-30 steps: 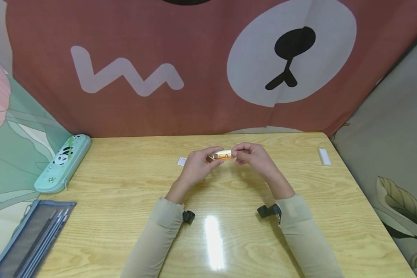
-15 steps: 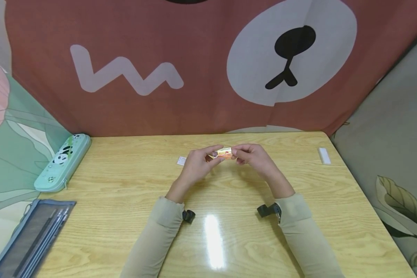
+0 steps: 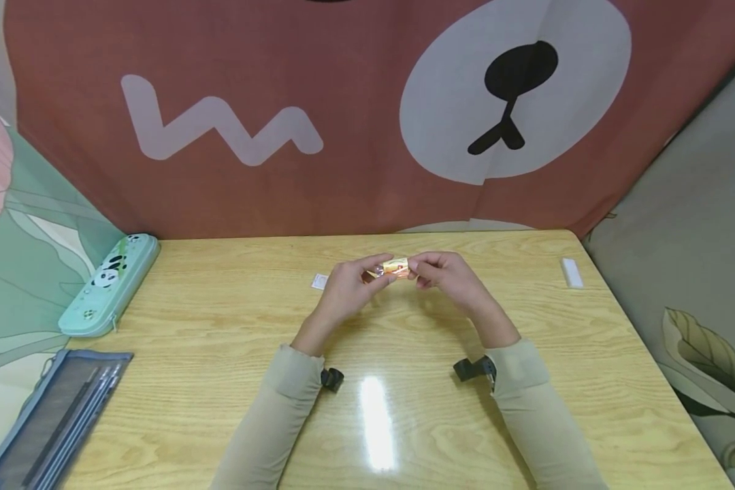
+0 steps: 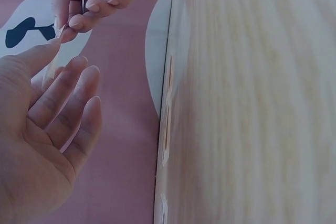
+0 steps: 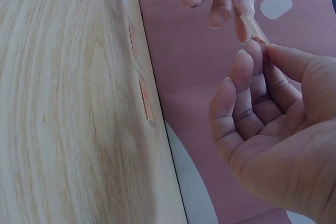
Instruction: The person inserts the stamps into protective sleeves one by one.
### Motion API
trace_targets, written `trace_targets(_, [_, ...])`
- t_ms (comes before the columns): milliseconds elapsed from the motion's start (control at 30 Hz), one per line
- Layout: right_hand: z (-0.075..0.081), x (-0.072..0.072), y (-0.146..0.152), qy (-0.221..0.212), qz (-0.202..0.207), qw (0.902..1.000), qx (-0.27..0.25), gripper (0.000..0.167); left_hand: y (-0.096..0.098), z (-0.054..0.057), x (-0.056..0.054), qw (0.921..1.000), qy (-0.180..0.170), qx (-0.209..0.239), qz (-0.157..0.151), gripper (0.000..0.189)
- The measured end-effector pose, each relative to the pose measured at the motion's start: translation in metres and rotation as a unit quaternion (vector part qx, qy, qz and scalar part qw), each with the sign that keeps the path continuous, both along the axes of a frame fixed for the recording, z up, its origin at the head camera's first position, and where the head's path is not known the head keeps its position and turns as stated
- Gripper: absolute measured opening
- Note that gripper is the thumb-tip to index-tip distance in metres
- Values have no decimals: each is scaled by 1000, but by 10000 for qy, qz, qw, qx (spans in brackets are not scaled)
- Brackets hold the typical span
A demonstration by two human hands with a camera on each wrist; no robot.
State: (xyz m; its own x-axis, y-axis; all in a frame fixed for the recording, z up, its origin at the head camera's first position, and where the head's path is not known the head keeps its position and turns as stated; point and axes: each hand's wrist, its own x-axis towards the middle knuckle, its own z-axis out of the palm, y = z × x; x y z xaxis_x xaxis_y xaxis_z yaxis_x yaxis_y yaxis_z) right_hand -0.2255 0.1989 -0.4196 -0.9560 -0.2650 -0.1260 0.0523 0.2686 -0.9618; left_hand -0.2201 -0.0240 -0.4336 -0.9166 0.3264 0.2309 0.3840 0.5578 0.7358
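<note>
A small shiny packet (image 3: 395,267) in a yellow and orange printed wrapper is held between both hands, raised over the back half of the table. My left hand (image 3: 350,291) pinches its left part between thumb and forefinger; the other fingers spread loosely in the left wrist view. At the opposite end, the thumb and forefinger of my right hand (image 3: 450,279) pinch the wrapper's edge. In the right wrist view the packet (image 5: 254,29) appears edge-on, bridging the two sets of fingertips. I cannot tell what is inside the wrapper.
A small white card (image 3: 320,281) lies just behind the left hand. Towards the right edge of the wooden table (image 3: 404,354) is a white bar (image 3: 572,273). On the left are a teal panda pencil case (image 3: 110,286) and a blue-edged mesh pouch (image 3: 61,415) holding pencils.
The packet has tilted a little between the fingers, so more of its printed face shows than a second ago. Both hands keep their pinch and have barely moved.
</note>
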Motion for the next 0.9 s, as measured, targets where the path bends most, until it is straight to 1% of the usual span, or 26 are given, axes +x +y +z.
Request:
trace_targets(100, [0, 0, 0, 3, -18, 10000, 22, 34, 0, 0, 0, 10000, 28, -21, 7, 40])
trace_targets(467, [0, -1, 1, 9, 8, 10000, 17, 33, 0, 1, 0, 10000, -84, 45, -14, 42])
trace_targets(767, [0, -1, 0, -3, 61, 10000, -5, 32, -1, 1, 0, 9999, -136, -3, 18, 40])
trace_targets(900, [0, -1, 0, 13, 56, 10000, -40, 30, 0, 1, 1, 9999, -145, -13, -26, 41])
